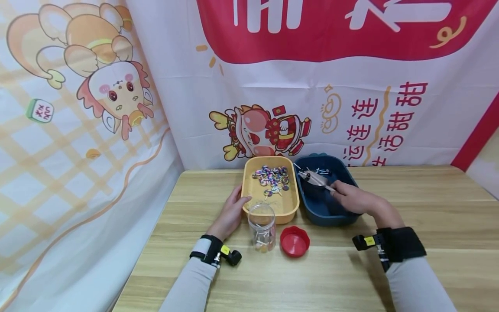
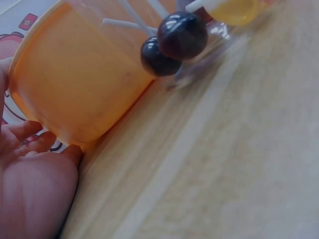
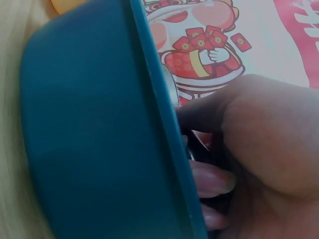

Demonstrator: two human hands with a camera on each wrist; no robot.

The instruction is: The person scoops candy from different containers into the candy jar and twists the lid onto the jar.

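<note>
My left hand grips the left side of a yellow plastic basin, thumb at the rim and fingers against the outer wall. Colourful swirl-patterned lollipops lie inside it. Over the dark blue basin, my right hand holds the handle of a metal scoop, which carries a dark lollipop and white sticks. More white-stick lollipops lie at that basin's far end. In the right wrist view, the blue wall hides the scoop's head and part of the fingers.
A clear plastic jar with several lollipops stands in front of the yellow basin. Beside it on the wooden table lies a red lid. A printed cloth hangs behind the table.
</note>
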